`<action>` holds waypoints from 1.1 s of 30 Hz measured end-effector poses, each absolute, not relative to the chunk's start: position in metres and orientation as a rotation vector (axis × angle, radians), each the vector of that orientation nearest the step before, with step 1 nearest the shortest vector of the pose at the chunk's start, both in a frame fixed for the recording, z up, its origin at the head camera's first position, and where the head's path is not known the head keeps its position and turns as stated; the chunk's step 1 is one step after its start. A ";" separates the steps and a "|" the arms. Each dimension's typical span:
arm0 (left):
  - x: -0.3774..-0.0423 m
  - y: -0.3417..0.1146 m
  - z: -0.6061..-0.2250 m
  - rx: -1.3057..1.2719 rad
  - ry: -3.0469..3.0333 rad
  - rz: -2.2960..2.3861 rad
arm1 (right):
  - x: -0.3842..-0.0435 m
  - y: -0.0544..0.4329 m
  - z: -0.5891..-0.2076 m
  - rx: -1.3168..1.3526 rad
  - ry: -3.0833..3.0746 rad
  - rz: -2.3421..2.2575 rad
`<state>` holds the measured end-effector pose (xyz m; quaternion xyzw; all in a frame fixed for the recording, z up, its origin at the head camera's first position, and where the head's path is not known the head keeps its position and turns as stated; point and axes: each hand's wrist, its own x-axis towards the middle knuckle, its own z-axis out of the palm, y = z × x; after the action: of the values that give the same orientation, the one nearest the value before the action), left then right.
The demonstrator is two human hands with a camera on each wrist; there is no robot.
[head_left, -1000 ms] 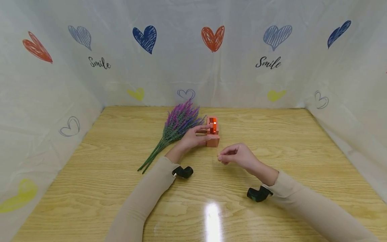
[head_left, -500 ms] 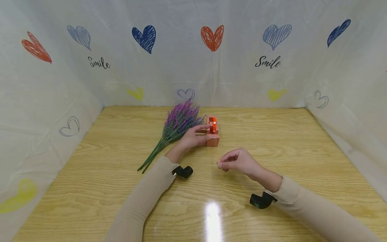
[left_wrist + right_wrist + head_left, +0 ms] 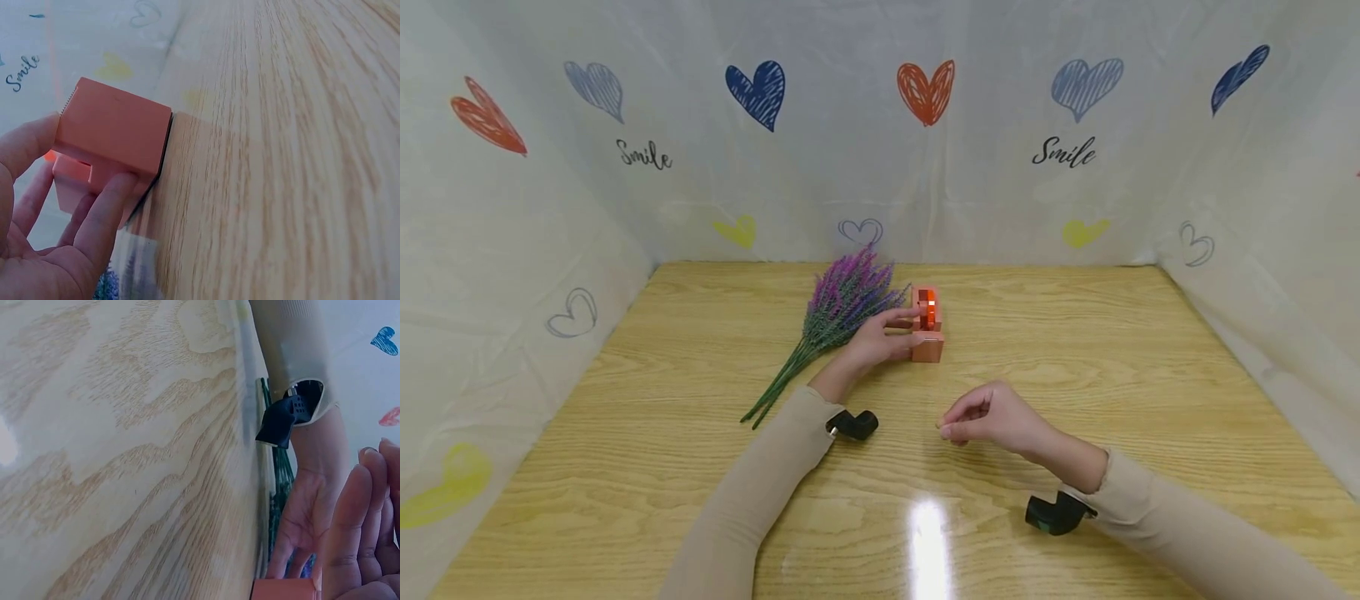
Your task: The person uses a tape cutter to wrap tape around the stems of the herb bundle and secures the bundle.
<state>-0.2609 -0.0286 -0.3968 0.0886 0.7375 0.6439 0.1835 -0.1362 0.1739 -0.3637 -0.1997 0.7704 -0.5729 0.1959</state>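
Note:
A salmon-pink tape dispenser (image 3: 928, 347) with an orange roll core (image 3: 928, 308) stands on the table, its toothed edge towards the person. My left hand (image 3: 876, 340) grips its left side, thumb and fingers spread along the body; the left wrist view shows fingertips on the dispenser (image 3: 115, 128). Nearer the person, my right hand (image 3: 996, 417) has thumb and forefinger pinched together on the end of what looks like clear tape (image 3: 938, 424), hardly visible against the wood. In the right wrist view its curled fingers (image 3: 362, 531) show at the lower right, with the pinch hidden.
Purple artificial lavender (image 3: 850, 292) lies left of the dispenser, partly behind the left hand, its green stems (image 3: 775, 392) pointing towards the person. Black wrist cameras (image 3: 855, 426) stick out from both beige sleeves. A white curtain with printed hearts encloses the table's back and sides.
My right hand has drawn steadily towards the person, away from the dispenser, still pinching. The left hand and the dispenser have kept their place.

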 end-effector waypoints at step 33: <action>-0.237 -0.061 -0.369 0.479 2.518 1.729 | -0.131 0.177 -0.369 -0.641 2.161 -1.604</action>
<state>-0.2365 -0.0607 -0.3685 0.1550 0.8142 0.5590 0.0249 -0.1312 0.1766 -0.3687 -0.2277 0.7675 -0.5697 0.1862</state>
